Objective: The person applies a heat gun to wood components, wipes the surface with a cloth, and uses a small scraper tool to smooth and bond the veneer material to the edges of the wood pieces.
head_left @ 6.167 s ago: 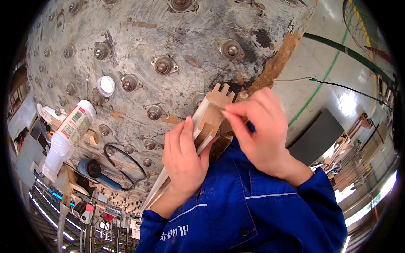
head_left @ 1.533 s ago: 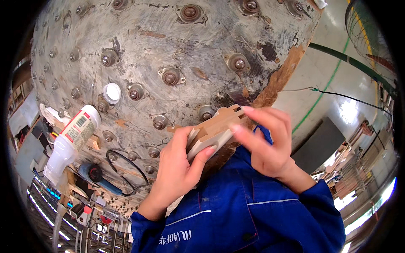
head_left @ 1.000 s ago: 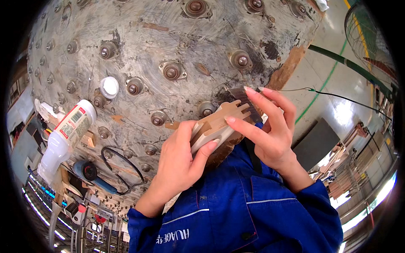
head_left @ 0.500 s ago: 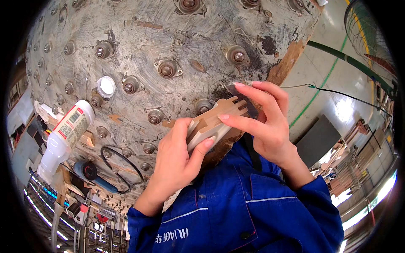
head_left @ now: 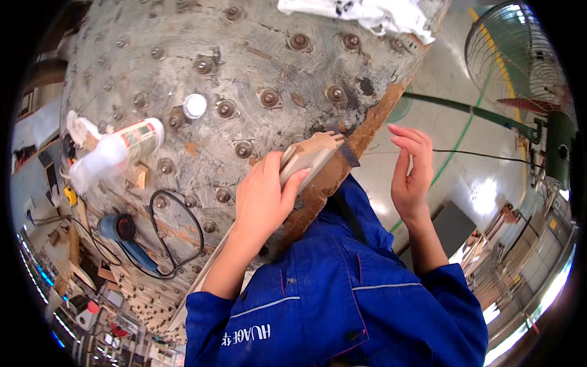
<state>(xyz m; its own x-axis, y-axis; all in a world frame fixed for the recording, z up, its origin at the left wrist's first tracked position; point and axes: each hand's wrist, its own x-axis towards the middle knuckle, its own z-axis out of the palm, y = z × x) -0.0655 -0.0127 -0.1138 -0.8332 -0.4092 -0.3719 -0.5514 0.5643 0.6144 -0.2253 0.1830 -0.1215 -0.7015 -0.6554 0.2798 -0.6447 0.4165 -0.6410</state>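
Observation:
My left hand (head_left: 260, 192) is closed round a pale wooden moulding (head_left: 313, 154), its grooved, shaped end pointing away over the worn table's edge. A pale strip shows beside my left forearm; I cannot tell whether it is the same piece. Beneath the shaped end lies a thin dark grey sheet (head_left: 350, 155), partly hidden, sticking out past the table edge. Off to the right, my right hand (head_left: 412, 166) hangs above the floor, apart from the wood. Its fingers are stretched out, the thumb stands away, and nothing shows in it.
Metal ball rollers (head_left: 269, 98) stud the scuffed tabletop (head_left: 244, 73). On the left lie a white bottle (head_left: 125, 147), a round white lid (head_left: 195, 106), a small wood block (head_left: 138, 175) and a blue power tool (head_left: 125, 235) with a looped cable. A white cloth (head_left: 367, 15) lies far off; a fan (head_left: 510, 49) stands right.
My right hand has come off the wood's end and moved right, its fingers straightening. The left hand keeps its hold. My view has shifted, bringing the white cloth and more of the fan into sight.

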